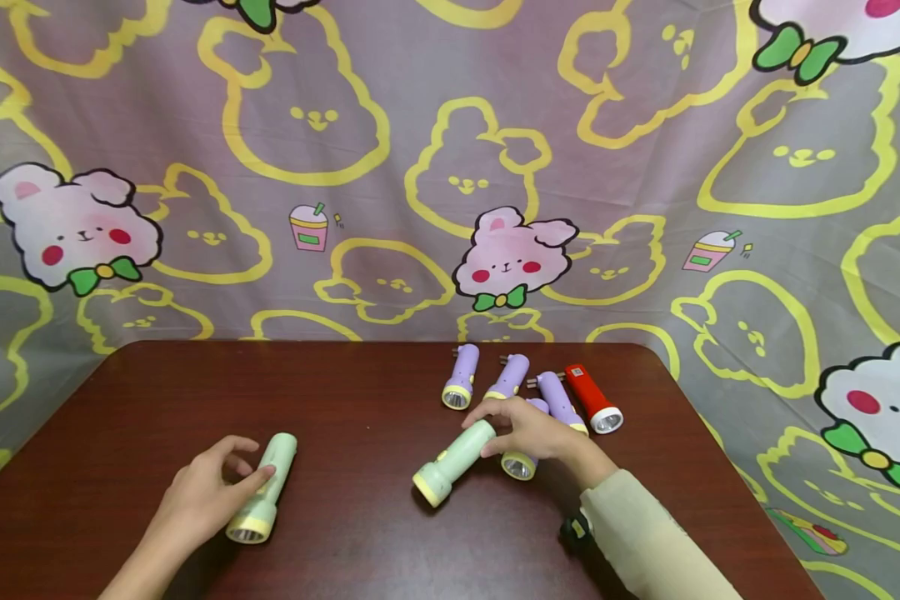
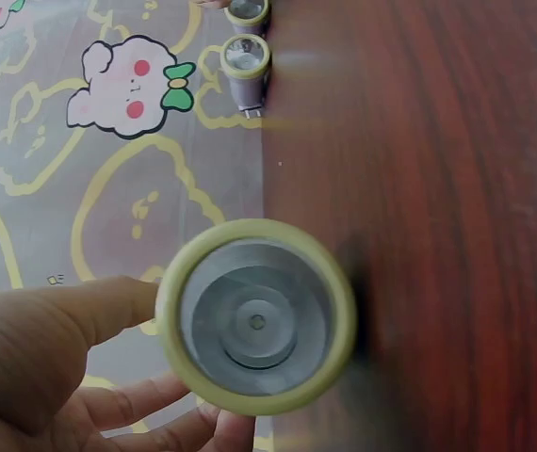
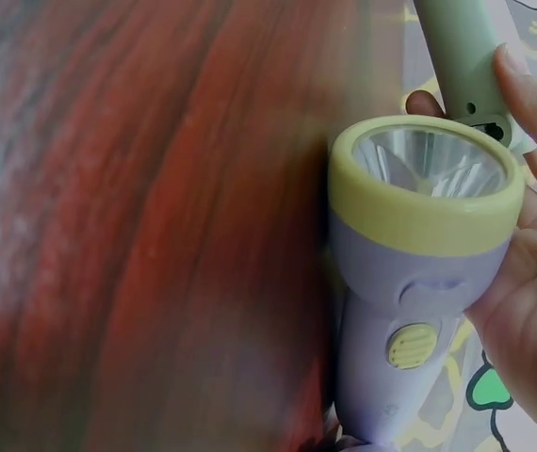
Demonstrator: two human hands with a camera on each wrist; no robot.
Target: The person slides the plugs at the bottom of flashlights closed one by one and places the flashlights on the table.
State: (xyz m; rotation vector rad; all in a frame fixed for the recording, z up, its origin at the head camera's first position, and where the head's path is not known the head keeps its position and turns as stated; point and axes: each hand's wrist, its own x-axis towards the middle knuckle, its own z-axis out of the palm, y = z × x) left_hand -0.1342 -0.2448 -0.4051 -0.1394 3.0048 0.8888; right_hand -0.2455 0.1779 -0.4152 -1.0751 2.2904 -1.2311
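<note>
A pale green flashlight (image 1: 273, 471) with a yellow rim lies on the table at the left. Over it is my left hand (image 1: 208, 487), thumb near its body and fingers loosely bent on the far side; I see no firm grip. In the left wrist view its lens (image 2: 257, 322) faces the camera. My right hand (image 1: 525, 429) pinches the tail end of a second green flashlight (image 1: 457, 460), thumb on one side and a finger on the other. Below that hand lies a purple flashlight (image 3: 400, 348) with a yellow rim, partly hidden in the head view.
More purple flashlights, including one at the back (image 1: 462, 375) and one farther right (image 1: 558, 400), lie with plug prongs out. Beside them is a red flashlight (image 1: 594, 400) with a white head. A patterned curtain (image 1: 390, 208) hangs behind the brown table (image 1: 330, 392).
</note>
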